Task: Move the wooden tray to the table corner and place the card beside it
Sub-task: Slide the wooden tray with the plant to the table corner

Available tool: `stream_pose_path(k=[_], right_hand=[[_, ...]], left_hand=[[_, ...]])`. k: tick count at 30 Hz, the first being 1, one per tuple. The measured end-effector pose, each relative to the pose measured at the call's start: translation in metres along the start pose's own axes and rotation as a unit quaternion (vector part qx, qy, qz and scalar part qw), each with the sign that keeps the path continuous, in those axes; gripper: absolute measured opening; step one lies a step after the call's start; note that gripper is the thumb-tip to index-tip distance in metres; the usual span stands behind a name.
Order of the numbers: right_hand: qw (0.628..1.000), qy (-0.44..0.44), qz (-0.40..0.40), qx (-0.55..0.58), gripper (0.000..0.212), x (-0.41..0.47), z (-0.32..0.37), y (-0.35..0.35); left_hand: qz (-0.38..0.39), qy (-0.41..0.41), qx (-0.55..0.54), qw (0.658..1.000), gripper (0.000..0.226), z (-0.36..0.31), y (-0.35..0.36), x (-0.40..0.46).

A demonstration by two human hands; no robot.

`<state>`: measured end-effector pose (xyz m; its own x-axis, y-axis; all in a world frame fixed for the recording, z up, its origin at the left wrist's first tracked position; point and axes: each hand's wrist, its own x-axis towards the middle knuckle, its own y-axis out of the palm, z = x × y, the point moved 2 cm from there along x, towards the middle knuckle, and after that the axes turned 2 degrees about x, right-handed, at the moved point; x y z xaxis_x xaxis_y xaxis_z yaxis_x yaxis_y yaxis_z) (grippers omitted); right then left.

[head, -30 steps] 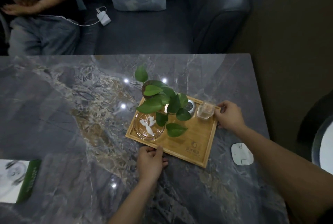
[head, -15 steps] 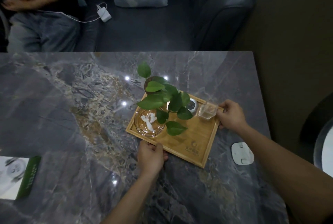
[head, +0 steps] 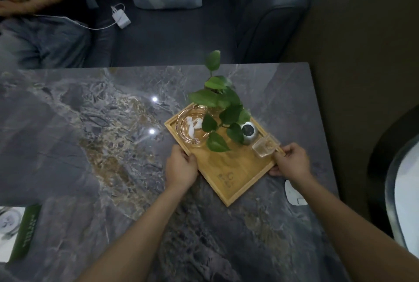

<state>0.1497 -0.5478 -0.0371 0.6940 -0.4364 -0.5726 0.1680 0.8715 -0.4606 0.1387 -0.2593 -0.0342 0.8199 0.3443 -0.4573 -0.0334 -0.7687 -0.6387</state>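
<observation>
The wooden tray (head: 235, 175) sits skewed on the marble table (head: 90, 136), toward the far right part. On it stand a leafy plant (head: 223, 105), a glass ashtray (head: 192, 126), a small silver pot (head: 249, 132) and a clear plastic box (head: 265, 147). My left hand (head: 181, 166) grips the tray's left edge. My right hand (head: 290, 160) grips its right edge beside the clear box. The white and green card (head: 15, 232) lies at the table's near left edge, partly cut off by the frame.
A white flat device (head: 294, 194) lies by the table's right edge, just under my right forearm. Beyond the table's far edge is a dark sofa (head: 181, 32) with a cushion, a white charger (head: 121, 18) and a seated person (head: 38, 32).
Both hands have turned the tray clockwise and shifted it toward the table's far right corner; the plant end now points further back. The card has stayed in place.
</observation>
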Motion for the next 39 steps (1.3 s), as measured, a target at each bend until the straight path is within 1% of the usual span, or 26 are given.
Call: stream_pose_path(k=[5,11,14,18,22,26,29,31,33,35,36,37,39], right_hand=[[0.997,0.037,-0.025,0.058,0.02,-0.013,-0.014,0.001],[0.991,0.069,-0.051,0.108,0.015,-0.031,-0.027,0.007],[0.985,0.083,-0.078,0.127,0.011,-0.04,-0.033,0.009],[0.978,0.091,-0.092,0.164,0.007,-0.054,-0.037,0.011],[0.972,0.099,-0.095,0.193,0.01,-0.061,-0.039,0.014],[0.971,0.101,-0.094,0.198,0.011,-0.063,-0.039,0.014],[0.973,0.097,-0.088,0.188,0.015,-0.064,-0.044,0.012],[0.983,0.07,-0.086,0.146,0.02,-0.068,-0.05,0.009],[0.993,0.021,-0.087,0.071,0.023,-0.078,-0.055,0.002],[0.995,-0.048,-0.085,-0.017,0.018,-0.091,-0.057,-0.004],[0.99,-0.104,-0.073,-0.068,0.013,-0.096,-0.057,-0.005],[0.976,-0.169,-0.057,-0.127,0.011,-0.1,-0.057,-0.005],[0.925,-0.292,-0.018,-0.244,0.014,-0.102,-0.059,-0.001]], left_hand=[[-0.007,0.039,0.053,0.998,0.016,-0.018,-0.002,0.013],[-0.012,0.088,0.084,0.993,0.011,-0.03,0.001,0.028],[-0.016,0.115,0.087,0.989,0.014,-0.034,0.005,0.033],[-0.021,0.146,0.095,0.984,0.016,-0.04,0.009,0.036],[-0.024,0.167,0.096,0.981,0.014,-0.04,0.012,0.039],[-0.032,0.18,0.096,0.978,0.013,-0.038,0.012,0.039],[-0.026,0.185,0.059,0.981,0.011,-0.036,0.011,0.033],[-0.014,0.18,0.035,0.983,0.014,-0.032,0.01,0.025],[-0.002,0.172,0.04,0.984,0.021,-0.025,0.011,0.01],[0.012,0.179,0.051,0.982,0.038,-0.016,0.014,-0.012],[0.021,0.192,0.057,0.979,0.047,-0.013,0.016,-0.023],[0.033,0.208,0.062,0.976,0.055,-0.01,0.019,-0.035],[0.055,0.238,0.083,0.966,0.066,0.0,0.025,-0.053]])
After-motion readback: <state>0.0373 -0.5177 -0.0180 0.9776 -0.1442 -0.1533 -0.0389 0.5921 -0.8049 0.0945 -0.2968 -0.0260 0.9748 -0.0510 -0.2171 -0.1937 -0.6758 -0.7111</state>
